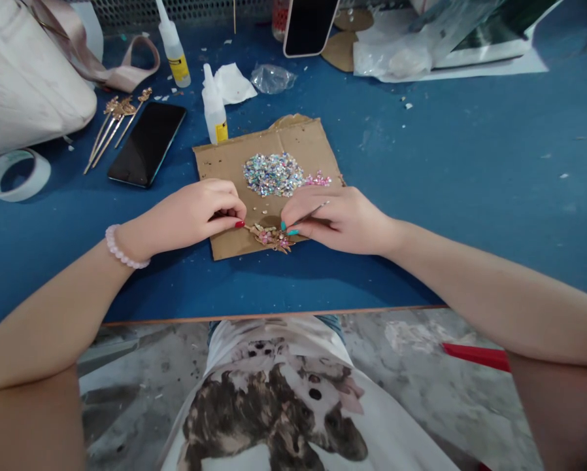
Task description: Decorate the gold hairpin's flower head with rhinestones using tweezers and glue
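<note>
My left hand (208, 212) pinches the thin end of a gold hairpin (274, 239) between thumb and forefinger. Its ornamental head, with pink flowers and gold leaves, lies low on the cardboard sheet (229, 245). My right hand (345, 216) is closed around slim metal tweezers (316, 211); their tips are down at the flowers and hard to make out. Just beyond the hands, a heap of shiny multicoloured rhinestones (272, 174) rests on the cardboard, beside a smaller cluster of pink ones (319, 178). A few loose stones (264, 211) lie between the heap and the hairpin.
Two glue bottles (215, 108) (174, 55) stand behind the cardboard. A black phone (148, 144), several gold hairpins (114, 127), a tape roll (16, 175) and a white bag (33, 72) are at left. Another phone (309, 26) leans at the back, near plastic packaging (396, 55).
</note>
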{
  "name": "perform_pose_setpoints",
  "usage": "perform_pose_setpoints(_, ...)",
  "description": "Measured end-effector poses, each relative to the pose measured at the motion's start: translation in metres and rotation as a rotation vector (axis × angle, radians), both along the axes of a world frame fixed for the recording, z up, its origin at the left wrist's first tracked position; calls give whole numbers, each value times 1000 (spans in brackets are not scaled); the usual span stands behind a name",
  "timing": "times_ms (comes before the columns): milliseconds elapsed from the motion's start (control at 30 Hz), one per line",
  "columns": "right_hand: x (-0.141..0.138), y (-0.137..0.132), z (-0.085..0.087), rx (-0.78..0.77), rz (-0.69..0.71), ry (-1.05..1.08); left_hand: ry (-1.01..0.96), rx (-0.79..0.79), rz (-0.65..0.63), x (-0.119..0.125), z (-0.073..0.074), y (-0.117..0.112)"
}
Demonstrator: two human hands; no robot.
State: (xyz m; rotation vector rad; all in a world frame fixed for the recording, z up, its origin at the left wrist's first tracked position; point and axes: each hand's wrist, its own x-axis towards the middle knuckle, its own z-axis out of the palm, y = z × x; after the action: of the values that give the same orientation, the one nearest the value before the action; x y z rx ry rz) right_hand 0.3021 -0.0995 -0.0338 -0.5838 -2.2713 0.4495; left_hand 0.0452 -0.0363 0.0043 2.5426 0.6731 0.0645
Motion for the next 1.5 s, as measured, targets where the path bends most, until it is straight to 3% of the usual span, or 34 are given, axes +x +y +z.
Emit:
perform_pose_setpoints(867, -4, 1, -2, -20, -110, 18, -69, 55, -36, -2, -6, 2)
perform_pose_setpoints(1367, 5, 3, 2, -83, 24, -20, -20, 50, -35, -2, -3, 2)
perform_pose_setpoints(1500, 8, 3, 4, -121, 5, -21, -18, 55, -24, -1, -3, 2)
